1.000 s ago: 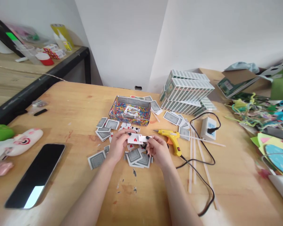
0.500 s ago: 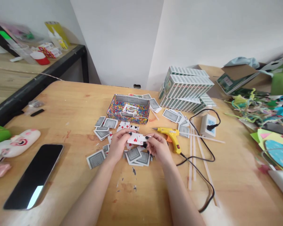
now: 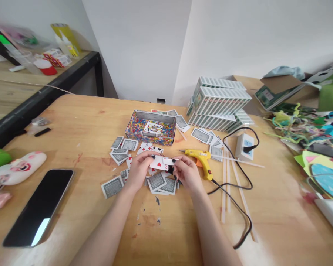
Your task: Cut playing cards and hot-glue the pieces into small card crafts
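Between both hands is a white playing card (image 3: 158, 163) with red hearts and a 2. My left hand (image 3: 140, 170) pinches its left end. My right hand (image 3: 186, 170) has closed fingers on a small white piece at the card's right end; whether this is a separate card or a fold is unclear. Scattered cards (image 3: 157, 181) lie beneath and around the hands, some face down. Behind them stands a colourful open box (image 3: 152, 127) with a face card inside. A yellow glue gun (image 3: 201, 159) rests just right of my right hand.
Card boxes (image 3: 222, 101) are stacked at the back right. A power strip (image 3: 244, 147), black cable and clear glue sticks (image 3: 229, 184) lie right. A phone (image 3: 39, 208) and a white plush item (image 3: 26, 168) are left. Craft scraps (image 3: 319, 129) crowd the far right.
The hands and card stay in nearly the same place. My right fingers have shifted slightly at the card's right end. The view has moved very slightly.
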`<act>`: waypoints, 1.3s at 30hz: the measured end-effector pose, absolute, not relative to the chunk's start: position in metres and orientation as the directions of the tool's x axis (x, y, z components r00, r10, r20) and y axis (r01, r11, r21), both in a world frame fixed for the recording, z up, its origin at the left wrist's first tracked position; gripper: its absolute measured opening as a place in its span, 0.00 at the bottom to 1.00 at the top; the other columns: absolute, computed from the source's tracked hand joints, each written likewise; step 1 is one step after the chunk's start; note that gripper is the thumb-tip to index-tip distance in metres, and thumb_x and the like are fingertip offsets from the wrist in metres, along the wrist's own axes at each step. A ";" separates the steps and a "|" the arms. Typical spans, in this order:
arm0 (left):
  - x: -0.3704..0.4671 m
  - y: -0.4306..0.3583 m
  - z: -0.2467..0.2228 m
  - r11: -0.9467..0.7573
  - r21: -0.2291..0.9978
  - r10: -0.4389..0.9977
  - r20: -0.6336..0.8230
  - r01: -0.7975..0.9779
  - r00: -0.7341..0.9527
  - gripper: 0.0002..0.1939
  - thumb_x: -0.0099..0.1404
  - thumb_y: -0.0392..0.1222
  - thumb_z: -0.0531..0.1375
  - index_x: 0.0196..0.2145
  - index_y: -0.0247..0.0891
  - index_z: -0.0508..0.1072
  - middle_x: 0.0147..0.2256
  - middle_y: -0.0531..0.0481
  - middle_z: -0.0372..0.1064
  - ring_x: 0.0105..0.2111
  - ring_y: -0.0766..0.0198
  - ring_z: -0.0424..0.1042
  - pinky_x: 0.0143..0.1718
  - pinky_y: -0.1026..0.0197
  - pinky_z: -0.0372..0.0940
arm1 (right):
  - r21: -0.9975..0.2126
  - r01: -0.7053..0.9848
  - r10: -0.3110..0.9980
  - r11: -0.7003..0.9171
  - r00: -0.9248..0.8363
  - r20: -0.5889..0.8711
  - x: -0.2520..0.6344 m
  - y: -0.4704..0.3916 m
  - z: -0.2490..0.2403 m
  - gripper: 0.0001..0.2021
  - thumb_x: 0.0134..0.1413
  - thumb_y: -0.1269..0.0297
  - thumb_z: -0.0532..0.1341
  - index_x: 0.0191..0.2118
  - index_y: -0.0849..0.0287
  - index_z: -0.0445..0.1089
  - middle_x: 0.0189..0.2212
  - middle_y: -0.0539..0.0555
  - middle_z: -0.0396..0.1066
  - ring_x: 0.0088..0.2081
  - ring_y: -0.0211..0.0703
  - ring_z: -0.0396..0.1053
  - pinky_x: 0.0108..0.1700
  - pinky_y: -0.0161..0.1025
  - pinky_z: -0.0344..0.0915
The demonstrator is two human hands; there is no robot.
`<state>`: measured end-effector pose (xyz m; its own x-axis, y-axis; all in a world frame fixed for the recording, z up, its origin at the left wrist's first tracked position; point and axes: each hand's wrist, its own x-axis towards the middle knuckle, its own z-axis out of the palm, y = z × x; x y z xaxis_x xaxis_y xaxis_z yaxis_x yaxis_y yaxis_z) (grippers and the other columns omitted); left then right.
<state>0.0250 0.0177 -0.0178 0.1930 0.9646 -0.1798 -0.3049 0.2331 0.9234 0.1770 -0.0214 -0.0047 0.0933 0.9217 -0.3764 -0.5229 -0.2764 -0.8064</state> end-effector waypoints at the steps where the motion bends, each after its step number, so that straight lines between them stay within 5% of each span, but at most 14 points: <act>1: 0.025 0.018 -0.017 0.234 0.923 0.964 -0.179 -0.306 0.196 0.08 0.51 0.34 0.56 0.29 0.36 0.75 0.29 0.51 0.73 0.23 0.68 0.66 0.29 0.65 0.63 | -0.806 -0.523 0.921 -0.277 0.094 -0.377 0.177 -0.021 -0.005 0.06 0.39 0.66 0.64 0.25 0.60 0.65 0.12 0.44 0.65 0.10 0.28 0.57 0.10 0.25 0.48; 22: 0.027 0.016 -0.015 0.178 0.950 0.963 -0.114 -0.258 0.244 0.09 0.52 0.32 0.55 0.28 0.36 0.74 0.35 0.49 0.74 0.39 0.58 0.71 0.40 0.60 0.63 | -0.848 -0.452 0.908 -0.277 0.167 -0.385 0.175 -0.022 -0.004 0.09 0.39 0.65 0.64 0.25 0.60 0.62 0.12 0.43 0.64 0.09 0.28 0.56 0.09 0.26 0.46; 31: 0.024 0.016 -0.002 0.405 0.772 0.904 -0.257 -0.490 0.343 0.12 0.51 0.42 0.53 0.25 0.32 0.73 0.34 0.42 0.74 0.35 0.54 0.72 0.31 0.58 0.66 | -0.976 -0.152 0.957 -0.153 0.222 -0.185 0.169 -0.029 0.004 0.11 0.47 0.57 0.61 0.28 0.59 0.61 0.12 0.42 0.61 0.10 0.28 0.54 0.11 0.26 0.49; 39: 0.028 0.018 -0.016 0.381 0.911 0.914 -0.346 -0.157 0.210 0.16 0.45 0.43 0.66 0.33 0.35 0.75 0.34 0.47 0.74 0.30 0.62 0.72 0.30 0.64 0.64 | -0.993 -0.059 0.971 -0.098 0.215 -0.109 0.169 -0.030 -0.002 0.13 0.49 0.53 0.59 0.28 0.58 0.61 0.15 0.43 0.60 0.13 0.30 0.54 0.15 0.29 0.52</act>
<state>0.0284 0.0180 -0.0156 0.2099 0.9145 -0.3459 -0.1566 0.3807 0.9114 0.1693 -0.0301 -0.0018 0.2150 0.9706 -0.1085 -0.0585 -0.0981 -0.9935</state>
